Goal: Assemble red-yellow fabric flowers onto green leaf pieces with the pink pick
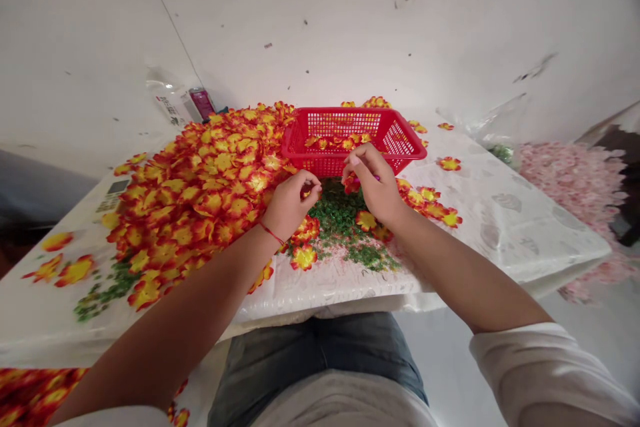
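Well, on the white-covered table (500, 227), orange-yellow artificial flowers (200, 193) heap against a red plastic basket (400, 147), so a brushing forearm could spill them. Near the basket, the right hand (373, 183) narrowly pinches a blossom (351, 183); the left hand (290, 207) closes its fingers small, perhaps on something, though the view is poor.

Bright, even light; soft, faint shadows; fisheye curving toward the edges
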The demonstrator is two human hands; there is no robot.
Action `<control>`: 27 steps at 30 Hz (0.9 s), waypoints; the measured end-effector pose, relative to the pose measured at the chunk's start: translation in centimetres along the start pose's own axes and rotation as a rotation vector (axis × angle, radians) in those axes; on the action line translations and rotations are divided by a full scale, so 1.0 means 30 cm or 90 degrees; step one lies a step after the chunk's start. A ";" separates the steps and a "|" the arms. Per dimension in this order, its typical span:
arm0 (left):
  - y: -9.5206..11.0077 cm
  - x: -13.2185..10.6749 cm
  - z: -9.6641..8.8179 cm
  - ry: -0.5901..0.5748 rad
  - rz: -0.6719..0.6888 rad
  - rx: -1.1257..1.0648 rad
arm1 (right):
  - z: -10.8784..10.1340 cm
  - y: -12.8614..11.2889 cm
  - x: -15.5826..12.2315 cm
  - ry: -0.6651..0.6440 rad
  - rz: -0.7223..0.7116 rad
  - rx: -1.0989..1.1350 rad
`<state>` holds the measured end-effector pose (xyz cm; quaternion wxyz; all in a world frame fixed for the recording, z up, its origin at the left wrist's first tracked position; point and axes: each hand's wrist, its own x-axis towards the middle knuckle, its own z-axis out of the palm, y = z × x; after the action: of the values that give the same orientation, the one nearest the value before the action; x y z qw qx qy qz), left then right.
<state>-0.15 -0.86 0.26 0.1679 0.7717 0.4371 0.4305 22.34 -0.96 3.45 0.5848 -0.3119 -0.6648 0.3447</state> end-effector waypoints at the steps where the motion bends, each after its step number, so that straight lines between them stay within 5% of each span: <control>1: -0.002 -0.001 0.001 0.005 -0.003 -0.020 | 0.000 -0.003 0.000 -0.003 -0.001 0.013; 11: 0.003 -0.001 0.008 0.007 -0.029 -0.143 | -0.004 -0.016 -0.008 -0.009 0.012 0.071; 27: 0.016 -0.010 -0.001 -0.012 0.008 -0.146 | -0.002 -0.023 -0.011 -0.052 0.054 0.071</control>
<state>0.00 -1.37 0.42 0.2563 0.7540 0.3787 0.4716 22.42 -1.62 3.85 0.5583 -0.2926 -0.6543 0.4179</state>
